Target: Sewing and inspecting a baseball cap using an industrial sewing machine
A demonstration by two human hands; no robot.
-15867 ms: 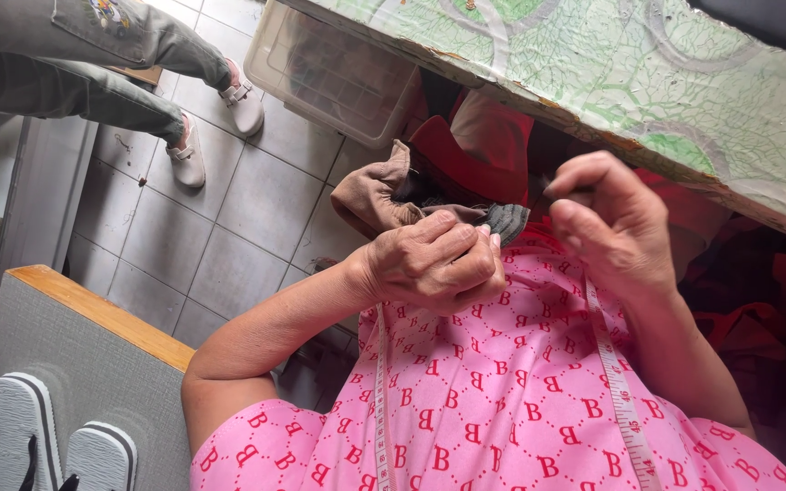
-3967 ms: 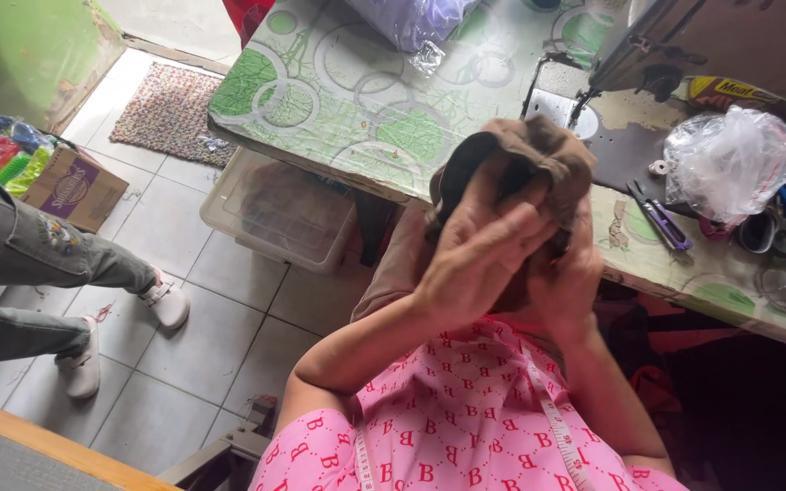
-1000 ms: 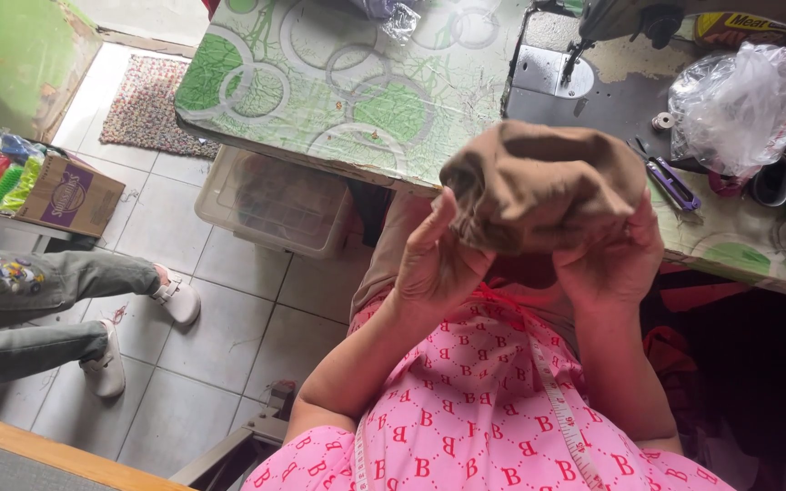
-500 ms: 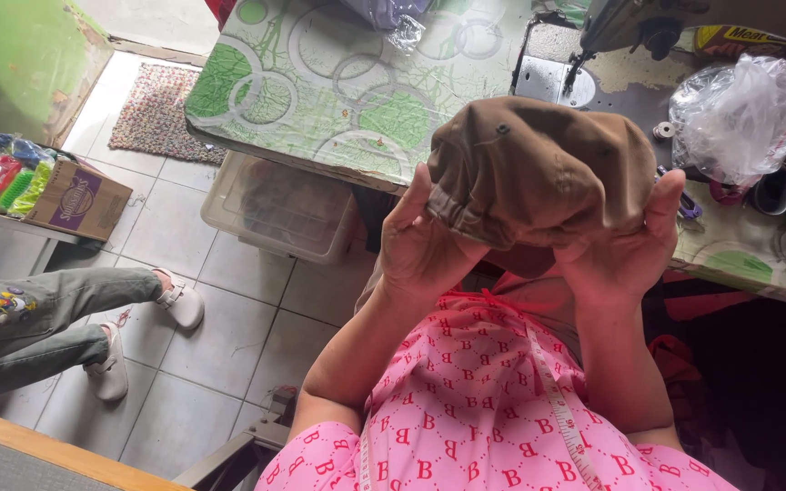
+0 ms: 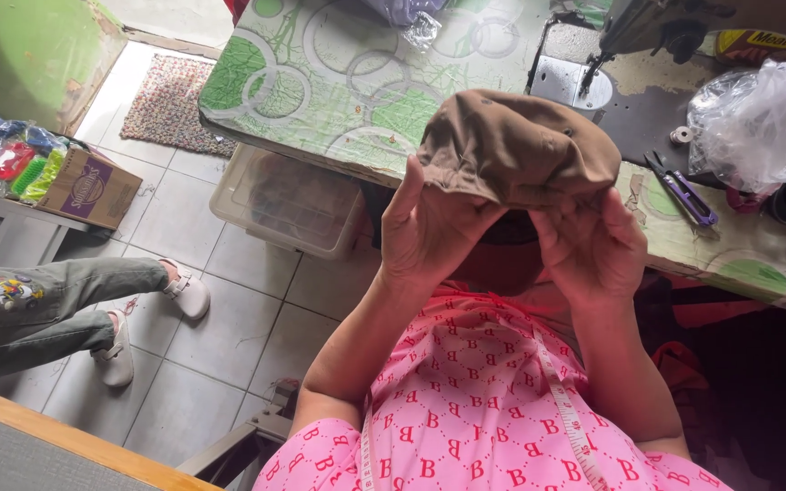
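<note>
A brown fabric cap [image 5: 513,145] is held up in front of me, its rounded crown facing the camera. My left hand [image 5: 431,232] grips its lower left edge with the fingers pointing up behind the cloth. My right hand [image 5: 591,247] holds the lower right edge, fingers curled under the rim. Both hands hover over my lap in a pink patterned garment [image 5: 466,409], with a measuring tape [image 5: 568,420] hanging down the front.
A table with a green circle-patterned cover [image 5: 338,82] carries a sewing machine [image 5: 648,27], purple-handled scissors [image 5: 682,193] and a clear plastic bag [image 5: 757,123]. A clear storage box [image 5: 288,205] sits under it. Another person's legs [image 5: 65,305] rest on the tiled floor at left.
The cap has been raised and spread out between both hands, from a bunched piece pressed close to me to an opened crown. The other person's legs shifted right.
</note>
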